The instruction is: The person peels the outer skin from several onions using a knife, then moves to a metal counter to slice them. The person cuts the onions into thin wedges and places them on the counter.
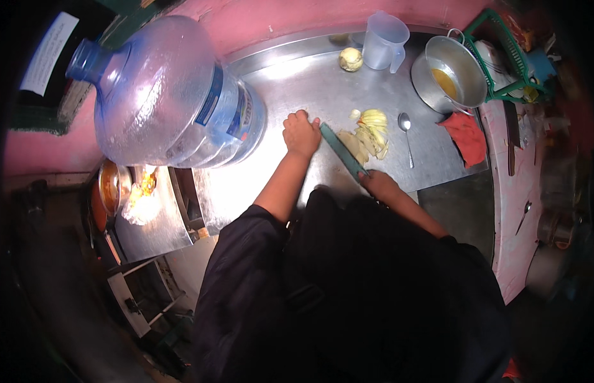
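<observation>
My right hand (380, 185) is wrapped round the handle of a knife (343, 152) with a greenish blade, which slants up and left across the steel table (297, 83). By the blade's tip, my left hand (301, 133) rests on the table with its fingers curled; whether anything is under them is hidden. Flat pale slices (352, 146) lie along the blade's right side. Just beyond them is a fanned pile of yellowish-white slices (373, 120). A metal spoon (405, 124) lies to the right of the pile.
A big clear-blue water bottle (163, 96) lies at the left. Along the back are a pale round vegetable (350, 59), a plastic measuring jug (381, 45) and a metal pot (427, 78) with yellowish contents. A red cloth (466, 137) and a green basket (498, 32) are at the right.
</observation>
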A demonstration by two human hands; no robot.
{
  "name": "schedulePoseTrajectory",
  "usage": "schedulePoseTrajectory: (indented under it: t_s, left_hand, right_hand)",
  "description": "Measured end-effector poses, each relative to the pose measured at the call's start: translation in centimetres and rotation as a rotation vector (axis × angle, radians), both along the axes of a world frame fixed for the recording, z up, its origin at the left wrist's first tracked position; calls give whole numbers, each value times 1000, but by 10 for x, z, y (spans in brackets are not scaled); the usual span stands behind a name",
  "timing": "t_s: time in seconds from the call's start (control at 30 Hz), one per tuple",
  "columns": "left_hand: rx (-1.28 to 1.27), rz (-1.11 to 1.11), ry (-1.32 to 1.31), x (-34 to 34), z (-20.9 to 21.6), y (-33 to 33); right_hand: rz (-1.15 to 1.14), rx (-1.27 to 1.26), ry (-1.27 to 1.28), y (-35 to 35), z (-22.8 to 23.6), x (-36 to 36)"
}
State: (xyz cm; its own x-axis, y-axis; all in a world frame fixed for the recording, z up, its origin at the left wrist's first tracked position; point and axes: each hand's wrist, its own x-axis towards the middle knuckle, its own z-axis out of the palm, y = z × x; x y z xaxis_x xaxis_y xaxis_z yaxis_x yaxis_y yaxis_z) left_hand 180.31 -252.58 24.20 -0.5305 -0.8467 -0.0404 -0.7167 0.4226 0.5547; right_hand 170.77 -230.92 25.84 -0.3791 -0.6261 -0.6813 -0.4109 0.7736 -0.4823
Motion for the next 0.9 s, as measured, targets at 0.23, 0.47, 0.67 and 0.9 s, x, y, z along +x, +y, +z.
schedulePoseTrajectory:
  t_s: [0.23,0.47,0.67,0.9]
  left_hand:
    - [84,40,121,35,-9,32]
    - [-104,-176,364,47,-18,92]
    - [-163,-159,491,40,-29,92]
    - [-160,-232,522,43,-38,90]
  right_hand:
    - [-7,-7,122,-17,19,-10]
    - [159,-29,333,-22,52,12]
    - [194,-3,376,-2,69,23]
    - [240,117,354,-45,22,20]
